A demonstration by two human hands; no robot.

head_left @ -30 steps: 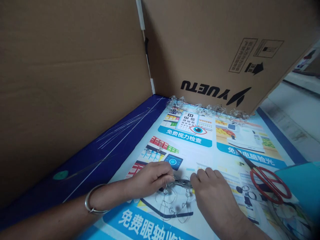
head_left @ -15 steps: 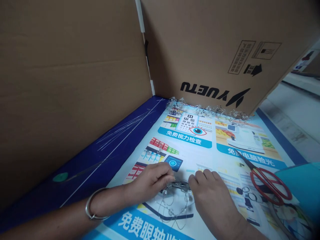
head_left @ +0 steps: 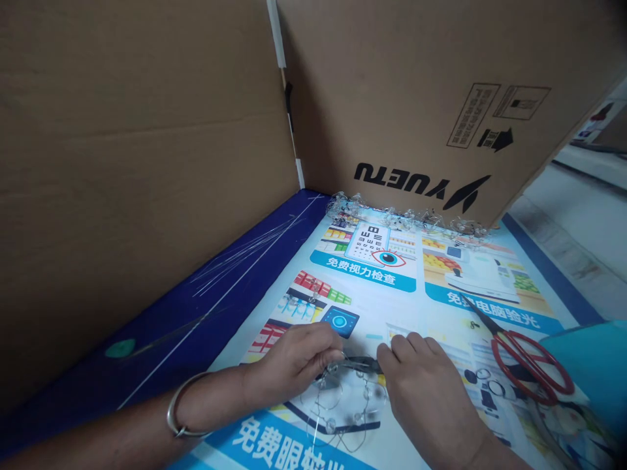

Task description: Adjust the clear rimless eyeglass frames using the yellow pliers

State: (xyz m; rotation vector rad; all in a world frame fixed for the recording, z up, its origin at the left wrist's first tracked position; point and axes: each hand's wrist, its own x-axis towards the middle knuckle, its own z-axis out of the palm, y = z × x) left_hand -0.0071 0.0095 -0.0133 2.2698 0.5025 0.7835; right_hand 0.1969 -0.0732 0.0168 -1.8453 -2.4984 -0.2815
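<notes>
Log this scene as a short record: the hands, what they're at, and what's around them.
Left hand: curled over one end of the pliers; metal bangle on the wrist.
Right hand: fingertips beside the other end of the pliers; grip unclear.
Under the hands: beaded wire on a printed poster.
Nearby: red-handled scissors on the poster.
Rest: upright cardboard panel; printed cardboard box; clear beaded strands along its foot; thin loose wires on the poster's dark blue edge.

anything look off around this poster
Yes: crumpled clear plastic scraps are strewn along the far edge of the printed poster, against the cardboard box. Thin clear strands also lie loose across the navy border, like stray offcuts.
</notes>
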